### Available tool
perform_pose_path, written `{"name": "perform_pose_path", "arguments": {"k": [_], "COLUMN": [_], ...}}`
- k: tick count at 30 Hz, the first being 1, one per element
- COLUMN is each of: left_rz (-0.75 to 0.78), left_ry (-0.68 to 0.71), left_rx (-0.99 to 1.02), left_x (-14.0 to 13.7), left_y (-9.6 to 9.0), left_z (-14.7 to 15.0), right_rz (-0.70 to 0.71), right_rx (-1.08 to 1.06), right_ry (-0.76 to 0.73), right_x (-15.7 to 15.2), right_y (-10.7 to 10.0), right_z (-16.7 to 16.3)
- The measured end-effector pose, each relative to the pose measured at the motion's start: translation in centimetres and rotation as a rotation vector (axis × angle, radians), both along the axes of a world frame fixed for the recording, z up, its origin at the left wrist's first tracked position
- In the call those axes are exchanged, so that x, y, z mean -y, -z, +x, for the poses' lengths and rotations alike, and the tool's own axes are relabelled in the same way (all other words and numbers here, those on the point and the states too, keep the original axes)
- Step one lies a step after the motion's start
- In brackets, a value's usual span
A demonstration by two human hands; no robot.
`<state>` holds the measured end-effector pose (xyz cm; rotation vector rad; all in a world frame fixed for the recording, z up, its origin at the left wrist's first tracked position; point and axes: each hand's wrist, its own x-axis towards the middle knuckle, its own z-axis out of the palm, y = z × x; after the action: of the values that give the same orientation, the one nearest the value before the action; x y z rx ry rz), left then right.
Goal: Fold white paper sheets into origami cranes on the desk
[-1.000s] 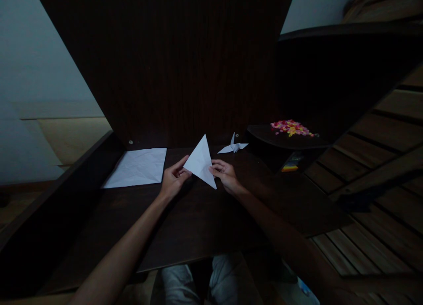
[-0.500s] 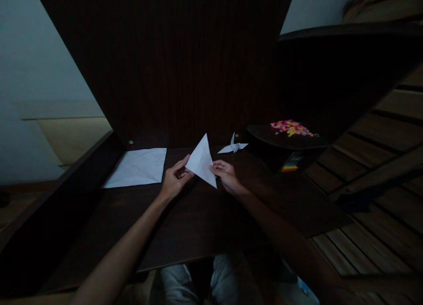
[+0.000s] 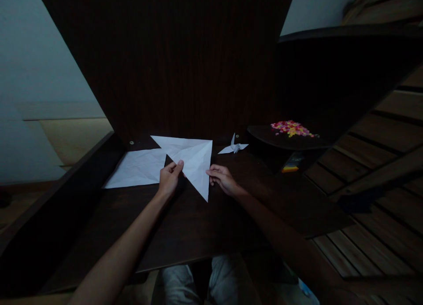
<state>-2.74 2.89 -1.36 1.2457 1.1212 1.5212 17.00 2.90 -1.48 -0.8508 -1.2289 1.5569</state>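
Between my hands is a white sheet of folded paper (image 3: 197, 159), opened out into a large triangular shape with creases and one point reaching left. My left hand (image 3: 169, 178) pinches its lower left edge, thumb on top. My right hand (image 3: 222, 178) grips its right edge between thumb and fingers. The paper is held above the dark desk (image 3: 185, 234) and overlaps part of a flat white sheet (image 3: 135, 166) lying at the left. Just right of the held paper rests a small white paper crane (image 3: 234, 148).
A low corner shelf (image 3: 261, 133) on the right bears a pile of small pink, red and yellow pieces (image 3: 293, 128). Beneath it is a small item with a yellow part (image 3: 291, 167). A dark side board (image 3: 66, 195) edges the desk at left, and a tall back panel (image 3: 172, 67) stands behind.
The folded paper has been opened from a small triangle into a wider shape extending left over the flat sheet. My left hand has shifted slightly left; my right hand has barely moved.
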Motion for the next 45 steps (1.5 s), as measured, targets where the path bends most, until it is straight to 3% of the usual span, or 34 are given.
{"name": "perform_pose_path", "arguments": {"k": [13,19,25,36,41,45], "left_rz": [-0.116,-0.102,-0.092,0.129,0.067,0.012], "left_ry": [0.125,-0.045,0.076,0.173,0.202,0.294], "left_rx": [0.124,0.243,-0.069,-0.399,-0.486,-0.443], "left_x": [0.8,0.6,1.1,1.8,1.9,2.1], "left_y": [-1.0,-0.6,-0.2,0.7,0.1,-0.1], "left_z": [1.1,1.4,1.5,1.8,1.8,1.8], "right_rz": [0.07,0.106,0.162,0.182,0.21,0.231], "right_rx": [-0.069,-0.063,-0.021,0.048,0.072,0.075], "right_ry": [0.108,0.238,0.297,0.263,0.256,0.265], "right_x": [-0.3,-0.6,-0.6,-0.3,-0.2,-0.1], "right_y": [-0.1,0.1,0.2,0.2,0.0,0.1], "right_z": [0.2,0.1,-0.1,-0.3,-0.2,-0.2]}}
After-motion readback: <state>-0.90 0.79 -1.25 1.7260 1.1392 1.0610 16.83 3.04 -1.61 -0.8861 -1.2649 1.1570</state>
